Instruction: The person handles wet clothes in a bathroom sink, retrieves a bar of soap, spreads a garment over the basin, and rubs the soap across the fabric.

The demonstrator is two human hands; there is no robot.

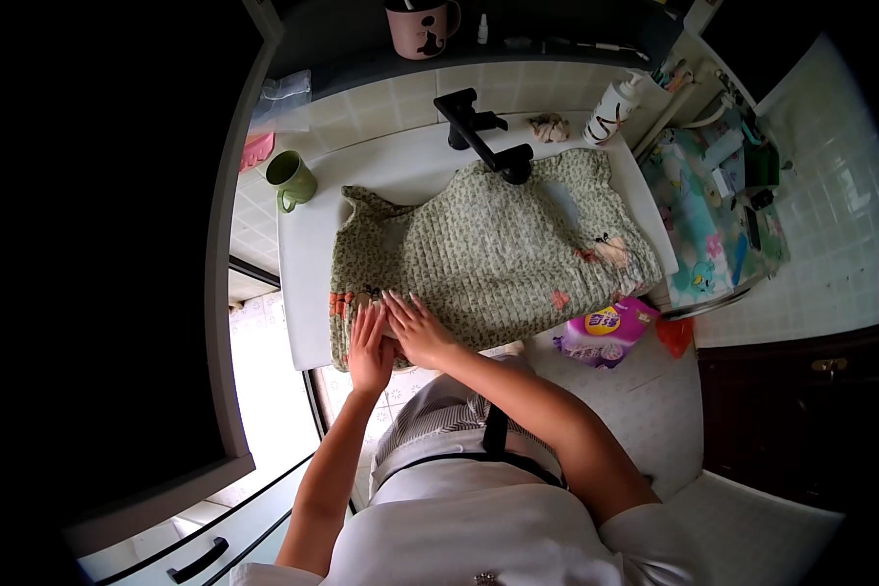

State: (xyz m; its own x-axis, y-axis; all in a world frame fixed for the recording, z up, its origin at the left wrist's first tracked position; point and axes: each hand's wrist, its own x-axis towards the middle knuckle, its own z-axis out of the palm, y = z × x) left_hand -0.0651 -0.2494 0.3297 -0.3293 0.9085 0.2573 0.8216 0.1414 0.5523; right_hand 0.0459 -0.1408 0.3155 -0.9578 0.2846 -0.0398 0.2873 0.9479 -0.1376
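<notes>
A quilted, green-patterned cloth [479,259] with small orange and red motifs lies spread over the white sink [308,234], covering most of its basin. Whether it is a garment or a pad, I cannot tell. At its front left edge, my left hand [369,350] lies on the fabric with fingers stretched out. Close against it, my right hand [422,334] also rests on the cloth, its fingers extended towards the left hand. A pale patch shows between the two hands, too small to name. The black faucet [488,137] reaches over the cloth's far edge.
A green mug [291,181] stands at the sink's left, a white pump bottle [612,109] at its back right. A pink cup [420,29] sits on the shelf above. To the right are a cluttered patterned surface [698,234] and, lower down, a purple package [607,332].
</notes>
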